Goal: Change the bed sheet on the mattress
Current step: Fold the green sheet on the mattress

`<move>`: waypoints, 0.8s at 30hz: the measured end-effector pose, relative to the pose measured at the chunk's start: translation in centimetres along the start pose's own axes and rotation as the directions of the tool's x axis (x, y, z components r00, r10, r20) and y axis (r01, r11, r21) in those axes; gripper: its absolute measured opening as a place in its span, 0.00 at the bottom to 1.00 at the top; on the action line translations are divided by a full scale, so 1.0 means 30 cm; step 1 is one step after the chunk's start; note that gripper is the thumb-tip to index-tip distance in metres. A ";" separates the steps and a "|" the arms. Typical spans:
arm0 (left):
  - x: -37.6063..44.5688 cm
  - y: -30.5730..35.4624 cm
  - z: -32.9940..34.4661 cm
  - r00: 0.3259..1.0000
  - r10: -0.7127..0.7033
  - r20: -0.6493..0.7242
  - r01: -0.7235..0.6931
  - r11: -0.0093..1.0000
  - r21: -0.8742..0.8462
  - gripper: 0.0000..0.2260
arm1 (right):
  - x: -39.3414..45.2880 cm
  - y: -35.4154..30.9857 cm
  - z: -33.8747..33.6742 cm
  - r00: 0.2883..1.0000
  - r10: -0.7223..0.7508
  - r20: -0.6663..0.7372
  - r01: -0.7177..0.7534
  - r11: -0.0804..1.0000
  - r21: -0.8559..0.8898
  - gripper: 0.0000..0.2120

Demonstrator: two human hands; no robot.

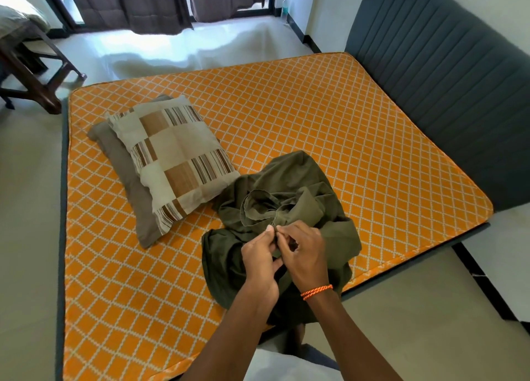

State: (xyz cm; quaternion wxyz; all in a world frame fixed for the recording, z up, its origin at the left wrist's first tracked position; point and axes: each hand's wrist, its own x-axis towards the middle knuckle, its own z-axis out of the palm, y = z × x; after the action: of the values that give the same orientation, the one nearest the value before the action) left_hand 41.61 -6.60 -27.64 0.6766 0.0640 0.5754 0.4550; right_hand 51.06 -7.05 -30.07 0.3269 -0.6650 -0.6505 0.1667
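Observation:
A bare orange mattress with a white diamond pattern fills the middle of the view. A crumpled olive-green bed sheet lies bunched on its near edge. My left hand and my right hand meet over the bundle, and both pinch the same fold of its hem between thumb and fingers. An orange thread band circles my right wrist. Part of the sheet hangs over the mattress edge below my arms.
Two stacked pillows, a brown one under a checked beige one, lie on the mattress to the left. A grey padded headboard runs along the right. A dark wooden stool, curtains and a bottle stand beyond.

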 end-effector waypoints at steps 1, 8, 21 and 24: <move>0.003 0.000 -0.005 1.000 0.006 0.021 -0.007 1.000 0.016 0.12 | 0.000 0.003 0.005 1.000 -0.003 -0.008 0.003 1.000 -0.011 0.02; 0.064 -0.023 -0.050 0.998 0.063 -0.021 -0.060 0.988 0.145 0.07 | 0.011 0.048 0.009 0.985 -0.053 0.162 0.022 0.982 0.189 0.05; 0.237 -0.142 0.026 0.938 0.257 -0.232 -0.094 0.835 0.542 0.14 | 0.420 0.316 0.203 0.913 0.233 0.334 -0.300 0.939 0.166 0.07; 0.275 -0.180 0.052 0.917 0.299 -0.263 -0.097 0.808 0.581 0.13 | 0.532 0.436 0.297 0.841 0.265 0.472 -0.310 0.950 0.018 0.06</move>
State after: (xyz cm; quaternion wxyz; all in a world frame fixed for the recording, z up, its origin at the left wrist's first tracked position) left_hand 45.23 -3.34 -36.38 0.4660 0.2387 0.7810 0.3405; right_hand 56.76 11.23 -41.86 0.1639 -0.6797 -0.5937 0.3983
